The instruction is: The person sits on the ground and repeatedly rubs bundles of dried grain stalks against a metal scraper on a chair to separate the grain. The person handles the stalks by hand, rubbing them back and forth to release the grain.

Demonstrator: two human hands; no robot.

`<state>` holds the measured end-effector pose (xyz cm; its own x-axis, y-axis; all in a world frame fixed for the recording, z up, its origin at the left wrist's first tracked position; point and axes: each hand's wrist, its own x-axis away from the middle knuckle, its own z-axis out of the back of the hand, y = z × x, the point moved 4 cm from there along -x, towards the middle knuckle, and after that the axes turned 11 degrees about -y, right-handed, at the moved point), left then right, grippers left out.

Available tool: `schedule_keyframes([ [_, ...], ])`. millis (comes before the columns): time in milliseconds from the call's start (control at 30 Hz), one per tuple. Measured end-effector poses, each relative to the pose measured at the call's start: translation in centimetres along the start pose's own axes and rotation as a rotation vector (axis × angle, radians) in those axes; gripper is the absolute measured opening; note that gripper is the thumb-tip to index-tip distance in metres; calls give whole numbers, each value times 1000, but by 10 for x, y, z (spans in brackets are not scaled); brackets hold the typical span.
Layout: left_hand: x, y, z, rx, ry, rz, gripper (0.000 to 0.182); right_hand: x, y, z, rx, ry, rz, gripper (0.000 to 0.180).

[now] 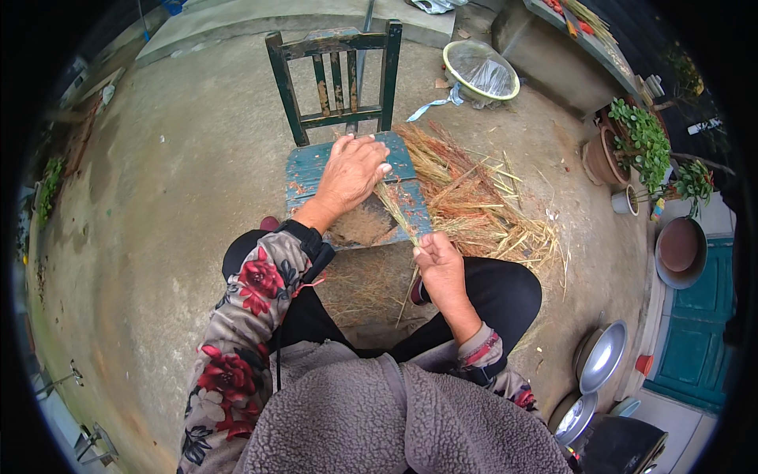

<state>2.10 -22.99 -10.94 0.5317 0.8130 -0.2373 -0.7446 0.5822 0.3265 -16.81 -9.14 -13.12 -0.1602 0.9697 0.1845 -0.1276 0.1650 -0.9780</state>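
In front of me stands a low wooden chair with worn green paint; its seat point(320, 160) is littered with reddish husks. A thin bunch of dry straw-coloured stalks point(395, 207) slants across the seat. My right hand point(438, 260) pinches its lower end between thumb and fingers at the seat's near right corner. My left hand point(355, 169) lies palm down over the upper end, and whatever is under its palm is hidden. A mound of fine brown grain or chaff point(362, 224) rests on the seat near my left wrist.
A heap of reddish seed-head stalks point(468, 195) lies right of the chair. Beyond it sits a basin point(481, 71) lined with clear plastic. Potted plants point(636, 133) and metal bowls point(603, 358) stand along the right. The chair's backrest point(337, 112) rises at the far side.
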Motion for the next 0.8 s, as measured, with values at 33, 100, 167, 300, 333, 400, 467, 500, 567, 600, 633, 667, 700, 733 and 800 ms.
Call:
schedule_keyframes([
  [33, 0, -2, -6, 15, -147, 12, 24, -3, 0, -3, 60, 18, 31, 7],
  [100, -1, -3, -8, -13, -181, -2, 25, -4, 3, -4, 23, 4, -89, 8],
  [167, 0, -4, -12, -34, -228, -7, 32, 3, 8, -1, -194, -72, -358, 8],
  [300, 0, -5, -16, -76, -277, -13, 35, 22, -1, 8, -281, -152, -563, 10],
  [333, -1, -5, -16, -75, -267, -16, 36, 27, -4, 8, -349, -114, -522, 5],
  [400, -1, -5, -15, -79, -257, -16, 36, 32, -9, 6, -415, -113, -442, 4],
  [467, -1, -4, -15, -94, -282, -10, 36, 37, -10, 3, -495, -148, -402, 1],
  [500, -2, -4, -14, -97, -272, -12, 35, 41, -7, 3, -482, -131, -476, 1],
  [567, -2, -4, -14, -98, -294, 2, 32, 49, -3, 8, -463, -108, -579, 3],
  [600, -2, -4, -12, -44, -258, 11, 28, 50, -3, 12, -474, -103, -591, 4],
  [633, -2, -4, -10, 5, -218, 16, 25, 49, -6, 15, -512, -137, -527, 3],
  [667, -2, -5, -7, 50, -152, 21, 24, 49, -7, 19, -515, -135, -527, 3],
  [700, -2, -4, -4, 32, -57, 12, 24, 48, -7, 22, -518, -133, -529, 3],
  [733, -1, -1, 1, 11, 64, 0, 25, 46, -8, 24, -493, -137, -497, 3],
  [800, 1, 1, 5, -2, 159, 21, 33, 39, -6, 26, -340, -73, -442, 3],
])
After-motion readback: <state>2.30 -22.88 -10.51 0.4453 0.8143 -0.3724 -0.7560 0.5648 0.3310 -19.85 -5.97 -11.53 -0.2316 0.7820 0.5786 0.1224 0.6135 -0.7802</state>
